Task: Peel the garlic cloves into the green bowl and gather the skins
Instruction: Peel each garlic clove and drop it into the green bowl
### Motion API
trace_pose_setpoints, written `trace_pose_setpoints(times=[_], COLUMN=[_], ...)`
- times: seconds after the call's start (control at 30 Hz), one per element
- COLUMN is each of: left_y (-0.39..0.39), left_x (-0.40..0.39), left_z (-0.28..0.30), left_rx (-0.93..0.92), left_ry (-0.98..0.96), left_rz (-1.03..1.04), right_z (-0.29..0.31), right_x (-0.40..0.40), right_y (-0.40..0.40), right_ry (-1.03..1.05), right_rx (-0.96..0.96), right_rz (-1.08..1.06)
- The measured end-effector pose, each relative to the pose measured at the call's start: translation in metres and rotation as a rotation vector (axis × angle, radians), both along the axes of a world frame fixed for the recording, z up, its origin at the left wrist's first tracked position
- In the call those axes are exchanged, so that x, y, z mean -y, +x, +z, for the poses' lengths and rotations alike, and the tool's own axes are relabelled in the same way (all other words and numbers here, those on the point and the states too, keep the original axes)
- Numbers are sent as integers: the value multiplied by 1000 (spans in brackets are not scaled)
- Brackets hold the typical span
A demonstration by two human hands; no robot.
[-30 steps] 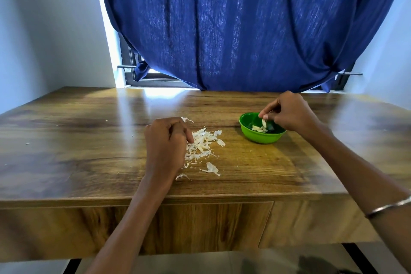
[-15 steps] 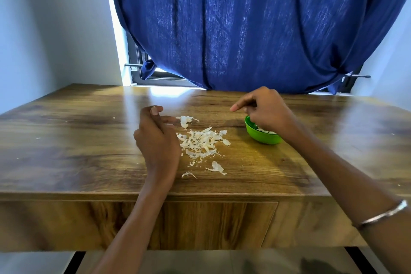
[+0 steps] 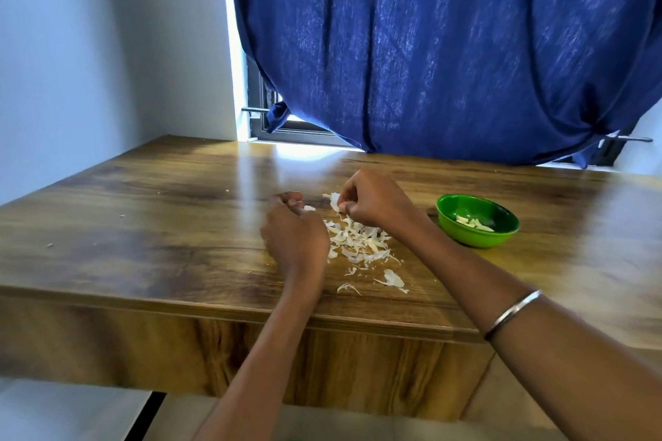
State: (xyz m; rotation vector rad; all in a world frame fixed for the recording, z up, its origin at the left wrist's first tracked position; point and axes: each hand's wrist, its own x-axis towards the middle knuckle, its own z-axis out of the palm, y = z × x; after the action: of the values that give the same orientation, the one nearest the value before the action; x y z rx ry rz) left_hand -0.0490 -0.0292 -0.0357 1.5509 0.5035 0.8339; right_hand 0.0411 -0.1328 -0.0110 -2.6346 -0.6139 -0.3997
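Head view shows the right hand (image 3: 376,202) pinching a scrap of garlic skin at the far edge of the skins (image 3: 358,243), while the left hand (image 3: 293,236) curls beside the pile; whether it holds anything, I cannot tell. The green bowl (image 3: 478,236) with peeled cloves (image 3: 473,223) sits apart on the table (image 3: 143,225). A careless sweep could scatter the light flakes.

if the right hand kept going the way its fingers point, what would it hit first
Probably the left hand: the right hand, pinching a garlic skin, points left toward it. Depth is unclear.
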Motion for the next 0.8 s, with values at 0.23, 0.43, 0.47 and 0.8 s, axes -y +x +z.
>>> trace_pose_setpoints(times=[0.23,0.43,0.47,0.8], left_y=[3,4,4,-1], left_x=[1,2,2,7], left_z=[-1,-2,-3,1], left_rx=[-17,-19,-10,266], left_ry=[60,73,90,445], left_rz=[13,7,4,-242], right_z=[-3,14,17,13], right_x=[-8,10,14,49], right_y=[7,5,3,-52], right_ry=[-18,67,96,739], right_rx=[9,-29,-45,-435], right_rz=[-42,15,19,52])
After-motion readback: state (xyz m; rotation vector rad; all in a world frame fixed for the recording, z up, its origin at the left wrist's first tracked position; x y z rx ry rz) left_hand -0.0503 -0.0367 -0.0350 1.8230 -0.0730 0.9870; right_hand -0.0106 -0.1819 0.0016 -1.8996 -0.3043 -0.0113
